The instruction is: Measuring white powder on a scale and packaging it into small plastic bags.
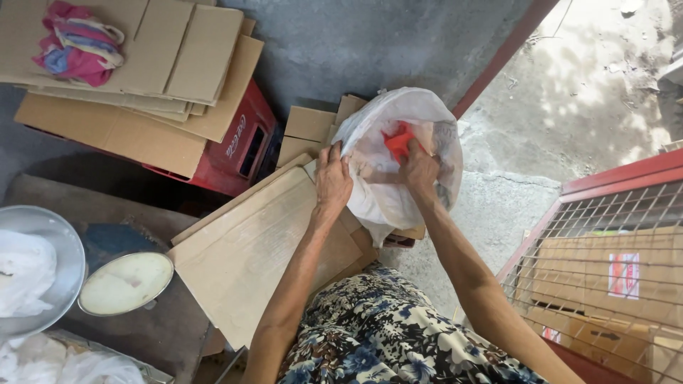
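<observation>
A white plastic bag (427,117) stands open on flattened cardboard in front of me. My left hand (332,179) grips the bag's near left edge. My right hand (420,171) reaches into the bag's mouth and holds the plastic there, its fingers closed beside something orange-red (398,141) inside the bag. Whether the right hand also grips that orange-red thing I cannot tell. My floral-print garment (384,334) fills the lower middle.
Flattened cardboard sheets (263,242) lie under the bag. A red crate (245,142) carries more cardboard (142,78) and a pink cloth bundle (78,43). A metal bowl (39,270) and a round lid (126,283) sit at left. A red wire cage (605,249) holds boxes at right.
</observation>
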